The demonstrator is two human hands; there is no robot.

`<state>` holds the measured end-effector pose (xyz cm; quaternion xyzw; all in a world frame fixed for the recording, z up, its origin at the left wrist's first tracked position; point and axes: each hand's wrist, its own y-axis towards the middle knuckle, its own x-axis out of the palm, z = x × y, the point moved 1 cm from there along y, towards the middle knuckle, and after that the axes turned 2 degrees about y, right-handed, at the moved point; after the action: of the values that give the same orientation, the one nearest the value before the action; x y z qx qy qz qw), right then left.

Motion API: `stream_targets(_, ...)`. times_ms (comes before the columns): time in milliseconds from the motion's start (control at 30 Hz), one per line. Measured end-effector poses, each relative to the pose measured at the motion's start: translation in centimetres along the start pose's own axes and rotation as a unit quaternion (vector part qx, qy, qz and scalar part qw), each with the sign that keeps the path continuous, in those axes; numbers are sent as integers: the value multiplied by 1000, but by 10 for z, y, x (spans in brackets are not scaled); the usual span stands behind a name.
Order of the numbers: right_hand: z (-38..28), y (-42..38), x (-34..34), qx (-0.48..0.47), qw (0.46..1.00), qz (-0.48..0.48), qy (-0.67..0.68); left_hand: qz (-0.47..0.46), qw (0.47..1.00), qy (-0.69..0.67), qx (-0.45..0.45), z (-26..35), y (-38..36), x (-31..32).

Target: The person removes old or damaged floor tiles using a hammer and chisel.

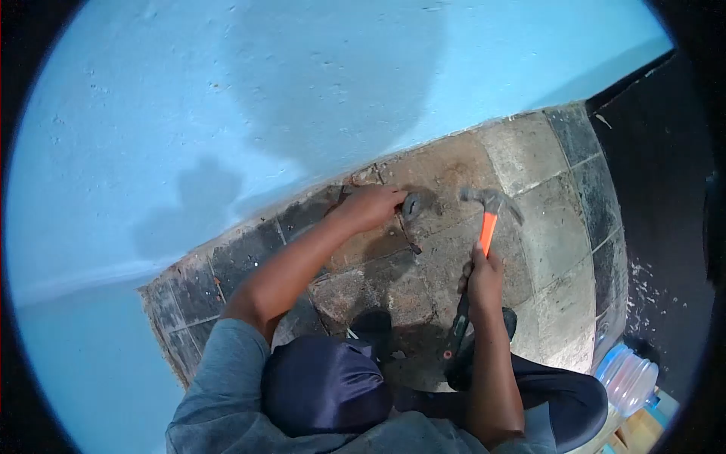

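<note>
My right hand (484, 281) is wrapped round the handle of a claw hammer (489, 227), orange near the head and black at the grip. The hammer's steel head is raised over the tiled floor, its face to the left and its claw to the right. Close to the wall, my left hand (372, 207) is closed, its fingertips at a dark grey, rounded metal piece (411, 206) whose kind I cannot make out. The hammer head is apart from that piece, to its right. A small dark fragment (415, 248) lies on the floor just below.
A light blue wall (340, 83) rises along the worn, stained tiles (560, 216). My bent knee (582, 405) and dark cap (325, 386) fill the lower view. At right are a dark floor (658, 189) with white flecks and a clear plastic bottle (626, 378).
</note>
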<state>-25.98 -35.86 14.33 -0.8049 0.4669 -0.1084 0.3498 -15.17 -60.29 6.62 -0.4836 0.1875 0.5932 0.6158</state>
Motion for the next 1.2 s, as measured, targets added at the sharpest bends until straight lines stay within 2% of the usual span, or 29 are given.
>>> stream_targets(67,-12,9,3,-21,999,13,43,-47,999,26,1,4,4,-12)
stream_targets(167,-38,1,19,-54,995,43,76,-27,998,25,50,-5,19,-2)
stream_targets(267,-66,-1,41,-47,982,26,181,28,999,-9,27,-8,33,8)
stream_targets(367,-87,2,50,-72,965,-5,254,-85,985,136,-66,-23,69,46)
stream_targets(433,-90,4,50,-90,966,-5,242,-134,966,221,-31,-24,77,49)
stream_targets(533,-75,-1,30,-142,965,-36,220,-111,960,248,-73,-21,79,90)
stream_targets(567,-69,-3,23,-134,968,-28,208,-30,975,198,-100,-20,71,109)
stream_targets(633,-56,-1,16,-126,971,-19,204,44,987,130,-79,-15,65,99)
stream_targets(700,-45,7,12,-117,970,-5,214,23,996,87,6,5,36,55)
stream_targets(800,-32,22,6,-96,975,18,201,91,994,-52,4,1,29,55)
stream_targets(900,-11,33,9,-114,971,43,207,85,989,-121,-8,2,17,49)
stream_targets(1033,40,27,39,-132,964,101,210,151,981,-123,-16,6,14,43)
stream_targets(1100,91,29,59,-214,951,115,190,148,980,-130,-21,10,19,33)
stream_targets(1200,129,12,77,-201,974,56,89,201,971,-130,-9,0,27,44)
